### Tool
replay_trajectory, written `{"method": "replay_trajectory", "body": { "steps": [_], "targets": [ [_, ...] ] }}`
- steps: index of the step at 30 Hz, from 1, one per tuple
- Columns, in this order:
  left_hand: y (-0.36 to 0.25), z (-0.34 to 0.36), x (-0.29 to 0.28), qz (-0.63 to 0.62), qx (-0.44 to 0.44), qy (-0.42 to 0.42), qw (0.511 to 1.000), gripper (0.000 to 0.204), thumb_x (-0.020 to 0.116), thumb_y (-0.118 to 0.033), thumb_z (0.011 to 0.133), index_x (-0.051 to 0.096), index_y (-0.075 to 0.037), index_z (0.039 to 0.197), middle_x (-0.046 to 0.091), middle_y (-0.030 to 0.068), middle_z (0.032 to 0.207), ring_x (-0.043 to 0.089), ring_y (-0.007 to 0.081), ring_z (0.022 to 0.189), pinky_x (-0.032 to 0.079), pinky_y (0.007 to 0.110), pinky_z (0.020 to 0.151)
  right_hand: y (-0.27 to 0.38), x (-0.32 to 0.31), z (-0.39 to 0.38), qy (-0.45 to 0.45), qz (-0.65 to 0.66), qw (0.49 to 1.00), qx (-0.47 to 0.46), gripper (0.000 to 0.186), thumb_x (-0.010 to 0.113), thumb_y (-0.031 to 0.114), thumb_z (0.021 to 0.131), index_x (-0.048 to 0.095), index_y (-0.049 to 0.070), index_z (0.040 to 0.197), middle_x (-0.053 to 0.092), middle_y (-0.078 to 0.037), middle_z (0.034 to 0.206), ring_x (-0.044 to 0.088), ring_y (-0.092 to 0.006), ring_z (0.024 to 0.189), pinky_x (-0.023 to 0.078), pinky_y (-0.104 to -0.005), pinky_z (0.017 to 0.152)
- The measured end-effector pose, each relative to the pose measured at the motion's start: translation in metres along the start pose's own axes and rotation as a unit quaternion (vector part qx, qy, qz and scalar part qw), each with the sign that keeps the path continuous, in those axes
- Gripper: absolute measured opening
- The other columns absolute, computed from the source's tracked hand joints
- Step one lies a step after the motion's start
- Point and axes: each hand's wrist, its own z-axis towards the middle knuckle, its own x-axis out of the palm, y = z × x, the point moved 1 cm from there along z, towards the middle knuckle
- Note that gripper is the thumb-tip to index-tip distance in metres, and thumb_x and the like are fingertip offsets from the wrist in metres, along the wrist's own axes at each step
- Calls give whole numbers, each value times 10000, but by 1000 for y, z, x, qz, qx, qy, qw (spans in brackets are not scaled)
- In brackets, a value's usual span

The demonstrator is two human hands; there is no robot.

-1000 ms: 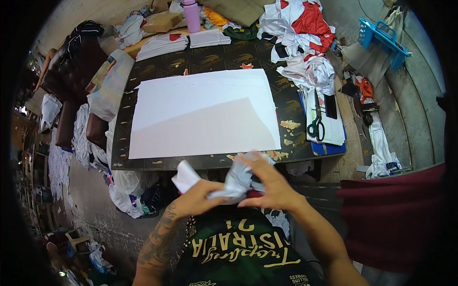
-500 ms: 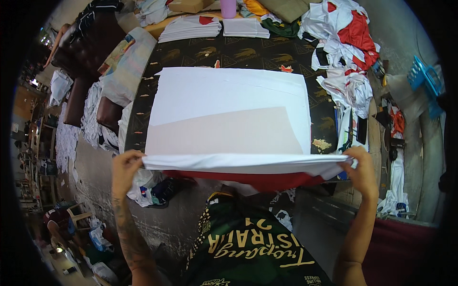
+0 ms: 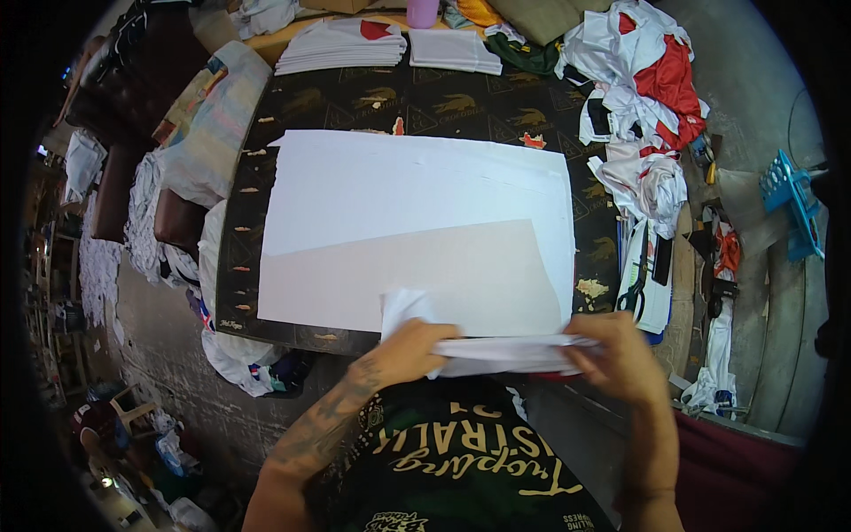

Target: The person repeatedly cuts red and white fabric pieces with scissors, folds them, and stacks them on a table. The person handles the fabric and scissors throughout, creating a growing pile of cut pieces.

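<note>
Your left hand (image 3: 409,350) and right hand (image 3: 614,353) both pinch the white cloth (image 3: 505,355); its long axis runs side to side between them; the white sheet (image 3: 399,191) lies just beyond, on the dark table (image 3: 332,108).

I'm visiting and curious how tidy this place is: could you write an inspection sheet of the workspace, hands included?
Surface: dark patterned tabletop, covering torn in patches; large white rectangular sheet on it.
Job's things: white fabric piece, held between the hands near the table's near edge.
Hands: left hand and right hand both grip the fabric.
Clutter: heaped white-and-red cloth, right; folded white cloth stacks, far edge.
Cables: nothing clearly seen.
Surroundings: blue perforated plastic basket, right.
</note>
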Motion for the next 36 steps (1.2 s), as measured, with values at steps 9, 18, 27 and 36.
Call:
{"method": "replay_trajectory", "body": {
  "steps": [9, 18, 27, 36],
  "targets": [
    [97, -198, -85, 118, -67, -434, 891, 233, 669, 58, 791, 778, -2, 989, 717, 55, 799, 605, 118, 742, 493, 286, 716, -96, -63, -75, -151, 1, 983, 102, 215, 752, -18, 873, 767, 34, 1080, 703, -108, 1040, 648, -180, 954, 483, -302, 856],
    [121, -104, -276, 247, -2, -811, 530, 460, 626, -358, 1082, 690, -12, 1377, 746, 215, 1284, 704, 365, 1161, 513, 436, 1035, -181, -74, 83, -528, 27, 846, -71, 293, 636, 148, 1048, 646, -30, 1281, 714, -113, 1163, 667, -202, 1099, 505, -342, 982],
    [185, 54, -346, 370, -218, -502, 751, 295, 621, -342, 1046, 682, -139, 1251, 749, 183, 1151, 720, 431, 1022, 565, 542, 851, -274, -14, 239, -403, -98, 887, 201, 289, 574, 270, 1099, 637, -12, 1085, 677, -243, 873, 662, -413, 800, 484, -484, 735],
    [205, 69, -376, 444, -71, -478, 755, 330, 781, -247, 919, 648, -136, 1200, 611, 100, 1266, 579, 347, 1229, 444, 541, 1027, -270, 17, 262, -334, -102, 916, 198, 340, 686, 196, 1025, 615, 62, 1330, 676, -171, 1215, 652, -387, 1115, 520, -456, 964]
  ]
}}
